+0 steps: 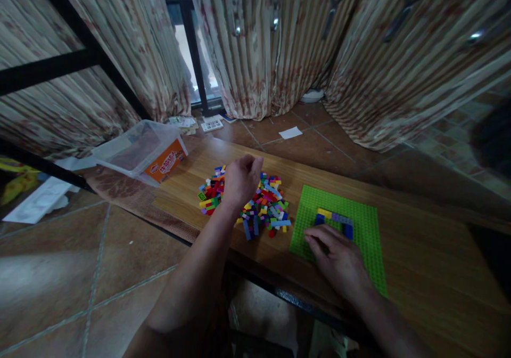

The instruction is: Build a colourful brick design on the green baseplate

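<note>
Loose mixed-colour bricks heaped mid-frame. Green studded plate flat, right of centre; yellow, purple, blue brick wall on it, partly hidden.

Looks forward and down from the wearer's head, near above the wooden tabletop, with left hand and right hand around mid-view, reaching out to tiled floor and striped curtains beyond.

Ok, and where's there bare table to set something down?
The widest bare patch of the table lies right of the green baseplate. A smaller one sits between the clear bin and the brick pile. Crowded: the pile, with the left hand over it, and the baseplate's middle, with joined bricks and the right hand.
</note>
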The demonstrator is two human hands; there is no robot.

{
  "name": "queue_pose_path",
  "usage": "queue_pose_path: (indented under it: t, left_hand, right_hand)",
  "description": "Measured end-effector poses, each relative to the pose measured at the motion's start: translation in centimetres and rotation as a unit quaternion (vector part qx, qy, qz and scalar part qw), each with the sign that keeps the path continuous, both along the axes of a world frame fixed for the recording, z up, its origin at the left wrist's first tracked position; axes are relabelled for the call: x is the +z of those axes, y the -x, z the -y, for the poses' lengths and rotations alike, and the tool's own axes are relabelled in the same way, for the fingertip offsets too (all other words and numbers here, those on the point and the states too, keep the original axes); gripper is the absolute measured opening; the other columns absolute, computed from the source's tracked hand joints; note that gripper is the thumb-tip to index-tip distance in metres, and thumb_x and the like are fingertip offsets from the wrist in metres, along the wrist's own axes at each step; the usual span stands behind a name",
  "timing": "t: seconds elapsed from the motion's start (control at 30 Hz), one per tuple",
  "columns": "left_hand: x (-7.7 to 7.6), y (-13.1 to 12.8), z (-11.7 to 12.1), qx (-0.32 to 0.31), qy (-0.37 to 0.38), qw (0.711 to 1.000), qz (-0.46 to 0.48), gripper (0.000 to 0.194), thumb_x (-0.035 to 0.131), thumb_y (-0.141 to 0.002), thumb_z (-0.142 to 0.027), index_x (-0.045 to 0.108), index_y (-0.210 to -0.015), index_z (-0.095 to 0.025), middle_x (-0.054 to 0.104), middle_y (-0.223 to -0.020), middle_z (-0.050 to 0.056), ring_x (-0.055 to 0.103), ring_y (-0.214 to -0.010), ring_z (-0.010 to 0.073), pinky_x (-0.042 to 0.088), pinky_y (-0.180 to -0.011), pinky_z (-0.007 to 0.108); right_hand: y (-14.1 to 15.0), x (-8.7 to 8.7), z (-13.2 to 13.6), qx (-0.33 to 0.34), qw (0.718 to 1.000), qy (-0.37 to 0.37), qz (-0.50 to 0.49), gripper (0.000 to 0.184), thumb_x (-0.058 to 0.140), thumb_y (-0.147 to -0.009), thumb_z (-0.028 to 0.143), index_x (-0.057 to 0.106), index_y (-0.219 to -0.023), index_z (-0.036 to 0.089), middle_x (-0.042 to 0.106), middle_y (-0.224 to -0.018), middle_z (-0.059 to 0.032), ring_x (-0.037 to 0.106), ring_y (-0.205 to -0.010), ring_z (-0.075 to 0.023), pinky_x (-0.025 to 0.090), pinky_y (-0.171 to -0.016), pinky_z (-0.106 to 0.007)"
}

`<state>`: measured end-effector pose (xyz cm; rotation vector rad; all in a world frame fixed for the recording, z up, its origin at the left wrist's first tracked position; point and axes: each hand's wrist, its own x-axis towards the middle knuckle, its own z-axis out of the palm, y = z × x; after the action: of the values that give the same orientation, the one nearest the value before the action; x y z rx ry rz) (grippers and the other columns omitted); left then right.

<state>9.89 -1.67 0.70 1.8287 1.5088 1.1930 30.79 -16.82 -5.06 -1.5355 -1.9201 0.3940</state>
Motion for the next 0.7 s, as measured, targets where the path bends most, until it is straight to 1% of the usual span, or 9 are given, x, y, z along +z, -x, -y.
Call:
queue_pose_path:
  t: [0.13,0.33,0.43,0.5,0.53,0.57,0.6,0.63,0.7]
  left_hand:
    - [0.3,0.2,0.0,0.003,-0.002,1.000,-0.001,0.040,0.047,-0.089,-0.038,0.042,-0.055,-0.017,0.032,-0.052,-0.005,0.033,-0.052,0.0081,0.023,-0.051,0.023]
    - [0.4,0.4,0.0,0.026,0.002,1.000,0.002,0.043,0.049,-0.089,-0.039,0.039,-0.053,-0.018,0.030,-0.051,-0.005,0.031,-0.051,0.0078,0.024,-0.051,0.023]
    - [0.6,0.9,-0.3,0.048,0.008,0.999,0.012,0.043,0.050,-0.088,-0.040,0.041,-0.052,-0.017,0.033,-0.050,-0.005,0.033,-0.049,0.0077,0.025,-0.050,0.023]
    - [0.7,1.5,-0.6,0.062,0.014,0.998,0.020,0.039,0.052,-0.085,-0.039,0.045,-0.054,-0.017,0.038,-0.050,-0.005,0.036,-0.050,0.0079,0.027,-0.050,0.022]
    - [0.7,2.0,-0.7,0.057,0.022,0.998,0.021,0.035,0.055,-0.083,-0.038,0.047,-0.056,-0.017,0.042,-0.051,-0.005,0.038,-0.050,0.0081,0.028,-0.050,0.021]
    - [0.7,2.5,-0.8,0.036,0.034,0.999,0.016,0.030,0.057,-0.081,-0.035,0.051,-0.058,-0.016,0.046,-0.053,-0.005,0.041,-0.051,0.0083,0.029,-0.050,0.021]
    - [0.7,3.0,-0.9,-0.001,0.051,0.999,0.003,0.024,0.059,-0.078,-0.032,0.054,-0.061,-0.015,0.050,-0.055,-0.004,0.043,-0.052,0.0086,0.031,-0.050,0.020]
    - [0.6,3.5,-1.0,-0.049,0.070,0.996,-0.018,0.017,0.061,-0.075,-0.028,0.058,-0.064,-0.015,0.053,-0.057,-0.004,0.046,-0.054,0.0089,0.032,-0.050,0.020]
    - [0.3,4.4,-1.0,-0.143,0.115,0.980,-0.072,0.007,0.061,-0.071,-0.020,0.064,-0.069,-0.014,0.060,-0.061,-0.002,0.051,-0.057,0.0100,0.036,-0.052,0.019]
  right_hand:
    - [1.0,-0.8,0.0,0.029,0.999,-0.016,0.030,0.020,0.047,-0.095,0.025,0.067,-0.091,0.024,0.069,-0.088,-0.0036,0.065,-0.081,-0.0169,0.050,-0.074,-0.030]
    - [2.5,-1.7,0.6,0.058,0.995,-0.066,0.052,0.018,0.049,-0.094,0.020,0.067,-0.093,0.022,0.069,-0.087,-0.0051,0.064,-0.081,-0.0176,0.051,-0.074,-0.031]
    - [2.9,-2.3,0.9,0.075,0.994,-0.062,0.052,0.017,0.050,-0.094,0.019,0.066,-0.096,0.023,0.069,-0.089,-0.0046,0.064,-0.083,-0.0180,0.051,-0.074,-0.031]
    - [2.8,-2.5,0.9,0.075,0.994,-0.064,0.041,0.016,0.051,-0.094,0.019,0.066,-0.097,0.023,0.069,-0.090,-0.0044,0.065,-0.084,-0.0181,0.051,-0.074,-0.031]
    - [2.8,-2.6,0.9,0.074,0.995,-0.065,0.034,0.016,0.051,-0.094,0.018,0.065,-0.097,0.023,0.070,-0.090,-0.0044,0.065,-0.084,-0.0180,0.052,-0.074,-0.031]
    - [2.7,-2.6,0.9,0.072,0.995,-0.065,0.026,0.016,0.051,-0.094,0.018,0.065,-0.098,0.023,0.070,-0.090,-0.0043,0.065,-0.083,-0.0178,0.052,-0.073,-0.031]
    - [2.6,-2.5,0.9,0.071,0.995,-0.064,0.019,0.016,0.051,-0.093,0.017,0.065,-0.098,0.023,0.069,-0.090,-0.0042,0.065,-0.082,-0.0177,0.052,-0.073,-0.031]
    - [2.5,-2.5,0.8,0.070,0.995,-0.062,0.013,0.016,0.051,-0.093,0.017,0.065,-0.098,0.024,0.069,-0.089,-0.0040,0.065,-0.081,-0.0175,0.052,-0.072,-0.031]
    - [2.5,-2.4,0.8,0.070,0.996,-0.060,0.007,0.016,0.051,-0.093,0.017,0.064,-0.098,0.024,0.069,-0.088,-0.0038,0.064,-0.080,-0.0174,0.052,-0.071,-0.031]
